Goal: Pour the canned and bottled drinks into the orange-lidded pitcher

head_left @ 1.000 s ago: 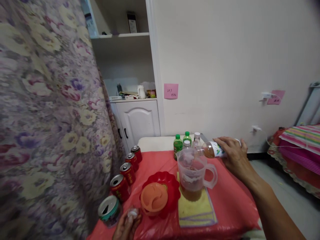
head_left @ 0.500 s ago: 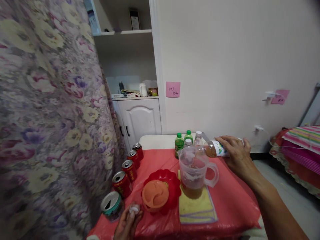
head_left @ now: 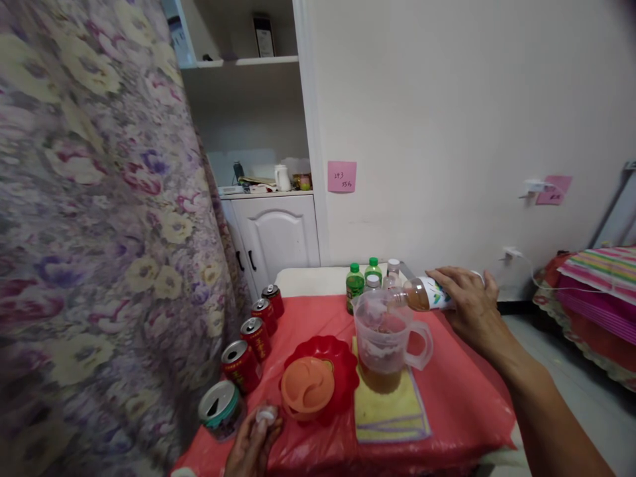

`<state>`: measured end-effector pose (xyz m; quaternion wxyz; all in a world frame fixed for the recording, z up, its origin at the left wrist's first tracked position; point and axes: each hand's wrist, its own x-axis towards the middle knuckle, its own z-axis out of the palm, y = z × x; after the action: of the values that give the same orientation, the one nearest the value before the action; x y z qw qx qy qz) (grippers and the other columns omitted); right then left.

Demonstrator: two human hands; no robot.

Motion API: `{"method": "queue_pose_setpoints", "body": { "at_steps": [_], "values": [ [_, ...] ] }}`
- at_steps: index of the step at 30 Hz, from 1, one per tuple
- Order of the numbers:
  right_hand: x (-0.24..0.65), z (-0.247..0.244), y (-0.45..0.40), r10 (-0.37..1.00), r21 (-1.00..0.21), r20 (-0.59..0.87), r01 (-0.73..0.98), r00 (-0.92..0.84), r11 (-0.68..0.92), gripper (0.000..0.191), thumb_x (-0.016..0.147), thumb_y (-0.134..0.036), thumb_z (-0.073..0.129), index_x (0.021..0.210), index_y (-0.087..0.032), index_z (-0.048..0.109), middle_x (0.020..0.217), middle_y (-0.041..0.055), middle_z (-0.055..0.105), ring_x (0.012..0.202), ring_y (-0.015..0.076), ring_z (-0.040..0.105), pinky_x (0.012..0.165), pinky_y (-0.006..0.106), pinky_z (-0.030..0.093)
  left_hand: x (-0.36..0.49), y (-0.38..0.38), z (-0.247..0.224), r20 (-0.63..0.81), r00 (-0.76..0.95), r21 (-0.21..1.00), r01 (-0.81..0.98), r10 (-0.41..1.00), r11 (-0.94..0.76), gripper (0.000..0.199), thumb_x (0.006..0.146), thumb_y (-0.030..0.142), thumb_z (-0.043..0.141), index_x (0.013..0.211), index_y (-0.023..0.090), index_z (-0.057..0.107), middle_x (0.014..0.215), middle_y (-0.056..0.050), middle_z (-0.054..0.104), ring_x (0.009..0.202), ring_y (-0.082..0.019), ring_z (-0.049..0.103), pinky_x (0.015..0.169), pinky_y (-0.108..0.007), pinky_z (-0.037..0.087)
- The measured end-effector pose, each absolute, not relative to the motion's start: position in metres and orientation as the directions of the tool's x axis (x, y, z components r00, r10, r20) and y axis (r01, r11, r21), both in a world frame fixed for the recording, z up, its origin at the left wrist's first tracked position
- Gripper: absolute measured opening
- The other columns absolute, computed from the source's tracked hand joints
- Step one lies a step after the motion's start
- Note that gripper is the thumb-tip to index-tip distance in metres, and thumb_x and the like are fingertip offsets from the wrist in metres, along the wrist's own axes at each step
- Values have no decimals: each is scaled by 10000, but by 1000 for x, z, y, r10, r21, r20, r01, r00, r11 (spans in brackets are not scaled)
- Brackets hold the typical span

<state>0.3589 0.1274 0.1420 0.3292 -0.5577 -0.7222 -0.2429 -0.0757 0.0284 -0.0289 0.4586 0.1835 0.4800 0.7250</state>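
Observation:
My right hand [head_left: 467,295] is wrapped round a plastic drink bottle [head_left: 436,293], tipped on its side with its neck over the rim of a clear plastic jug [head_left: 380,334]. Amber liquid shows in the bottle and at the jug's bottom. The jug stands upright on a folded yellow cloth [head_left: 390,417], its handle toward the right. At the front left, my left hand [head_left: 253,437] pinches a white bottle cap [head_left: 267,415]. Right of that hand, an orange divided bowl [head_left: 308,387] sits in a red scalloped dish [head_left: 345,371].
Several drink cans [head_left: 242,364] line the table's left side, with a green-and-silver can [head_left: 222,407] nearest me. Green-capped bottles [head_left: 354,281] and white-capped bottles [head_left: 372,283] stand behind the jug. A red plastic cover [head_left: 462,397] lies over the table. A floral curtain [head_left: 109,265] hangs at left.
Little differs. The whole view has shifted slightly, while both hands keep their grips and the bottle stays tipped over the jug.

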Motion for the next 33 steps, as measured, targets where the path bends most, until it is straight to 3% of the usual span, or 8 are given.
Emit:
{"method": "queue_pose_setpoints", "body": {
  "at_steps": [6,12,17,22,33],
  "values": [
    [359,143,126,645,-14,748,968,-157,252,649,783,2,487,1354,-295,565,1329,100,665,1247,323,556,1129,695,229,-80,30,-36,-206,-466,825,-556,861,-103,546,342,404,1021,791,195,791,797,-21,831,738,-201,777,718,-218,652],
    [356,147,122,654,-28,742,967,-150,255,612,816,3,467,1353,-278,555,1350,112,653,1263,319,553,1131,708,226,-81,28,-38,-178,-444,835,-541,878,-104,485,430,389,1006,821,201,790,845,-17,832,773,-199,778,756,-223,650],
    [356,145,122,659,-21,738,970,-147,240,631,802,19,464,1350,-280,555,1334,107,665,1254,316,561,1127,708,234,-80,28,-36,-203,-449,812,-574,870,-106,528,361,383,1026,801,205,795,799,-7,832,741,-178,771,735,-194,647],
    [356,144,125,659,-11,737,972,-151,235,622,804,8,478,1350,-279,560,1341,103,664,1257,320,564,1124,708,245,-81,30,-40,-187,-438,813,-571,879,-112,494,421,384,1016,823,206,791,825,-15,834,751,-185,778,749,-208,651],
    [355,144,124,676,-4,720,973,-157,230,621,815,12,459,1353,-283,554,1344,102,661,1251,324,561,1120,711,249,-78,27,-32,-242,-457,788,-607,856,-102,548,312,377,1030,766,201,779,803,-9,834,729,-192,777,676,-206,653]
  ]
}}
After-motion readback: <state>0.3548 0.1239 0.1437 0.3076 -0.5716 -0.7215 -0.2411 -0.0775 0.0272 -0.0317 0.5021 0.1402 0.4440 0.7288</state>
